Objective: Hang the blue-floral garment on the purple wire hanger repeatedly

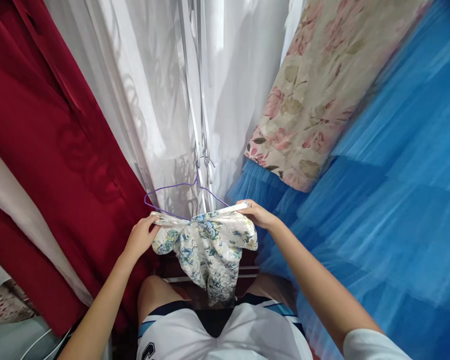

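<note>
A floral garment [210, 250], white with blue, green and yellow print, is stretched between the two hands a little below the center of the frame. The left hand [142, 235] pinches its upper left corner between thumb and fingers; the right hand [258, 214] grips the white band along its upper right edge. Between them the top edge is drawn out sideways, and the rest hangs in bunched folds above the lap.

A purple wire hanger [197, 179] stands just above the garment, its lower parts meeting or passing behind the top edge. Its hook lies by some narrow white straps [191, 100] that run down from the top center; whether it catches on them cannot be told.

White sheer fabric [146, 75] fills the upper middle. Deep red cloth [52, 130] falls down the left side, while layered blue tulle [390, 210] covers the right. A beige panel with pink flowers [303, 110] hangs at upper right, overlapping the tulle. White shorts [180, 335] with dark and blue bands show at the bottom center.
</note>
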Available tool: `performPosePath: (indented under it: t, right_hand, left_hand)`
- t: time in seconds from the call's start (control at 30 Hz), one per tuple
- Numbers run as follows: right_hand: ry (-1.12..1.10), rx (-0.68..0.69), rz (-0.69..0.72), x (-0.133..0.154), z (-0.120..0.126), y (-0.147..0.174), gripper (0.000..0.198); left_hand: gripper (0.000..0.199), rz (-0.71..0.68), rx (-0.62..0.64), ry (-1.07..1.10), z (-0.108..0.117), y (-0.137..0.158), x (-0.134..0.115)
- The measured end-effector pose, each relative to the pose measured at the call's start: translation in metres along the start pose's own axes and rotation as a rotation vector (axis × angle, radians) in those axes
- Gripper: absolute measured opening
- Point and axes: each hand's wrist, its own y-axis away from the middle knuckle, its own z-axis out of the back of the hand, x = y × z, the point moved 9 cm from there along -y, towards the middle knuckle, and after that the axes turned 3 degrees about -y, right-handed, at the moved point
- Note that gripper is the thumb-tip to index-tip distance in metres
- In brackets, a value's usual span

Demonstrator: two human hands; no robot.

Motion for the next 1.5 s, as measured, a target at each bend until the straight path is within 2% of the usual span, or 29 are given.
performPosePath:
  t: [0.13, 0.27, 0.4, 0.53, 0.6, 0.8, 0.93, 1.07, 1.23, 1.37, 1.5]
  right_hand:
    - [-0.036, 0.046, -0.023, -0.001, -0.008, -0.003, 0.025]
    - [-0.125, 0.037, -0.055, -0.008, -0.018, -0.012, 0.029]
    - [-0.263, 0.007, 0.003, -0.012, -0.036, -0.026, 0.025]
    - [-0.325, 0.045, 0.002, -0.019, -0.059, -0.039, 0.023]
    - [-0.346, 0.045, 0.007, -0.018, -0.064, -0.042, 0.023]
    - [-0.298, -0.051, 0.019, -0.011, -0.043, -0.039, 0.022]
    - [-0.249, -0.044, -0.011, -0.01, -0.044, -0.037, 0.022]
    - [-0.281, -0.054, -0.02, -0.011, -0.051, -0.037, 0.024]
    - [-0.296, -0.088, -0.027, -0.013, -0.053, -0.036, 0.02]
    - [-0.309, -0.076, -0.058, -0.013, -0.056, -0.034, 0.019]
    - [-0.369, -0.046, -0.162, -0.014, -0.059, -0.027, 0.022]
  left_hand:
    - [0.021, -0.022, -0.118, -0.05, 0.005, -0.004, -0.004]
    - [0.019, -0.068, -0.228, 0.049, 0.005, -0.004, -0.014]
    - [0.018, -0.085, -0.31, 0.162, 0.002, -0.002, -0.025]
    - [0.019, -0.062, -0.276, 0.206, -0.01, 0.003, -0.024]
    - [0.022, -0.051, -0.259, 0.162, -0.015, 0.007, -0.019]
    - [0.024, -0.018, -0.159, -0.151, -0.017, 0.006, 0.009]
    - [0.027, 0.103, -0.15, -0.264, 0.001, -0.015, 0.028]
    - [0.032, 0.216, -0.153, -0.316, 0.019, -0.045, 0.037]
    - [0.044, 0.291, -0.061, -0.328, 0.012, -0.069, 0.043]
    - [0.051, 0.223, -0.139, -0.325, 0.015, -0.072, 0.032]
    - [0.041, -0.054, -0.268, -0.147, 0.032, -0.071, -0.004]
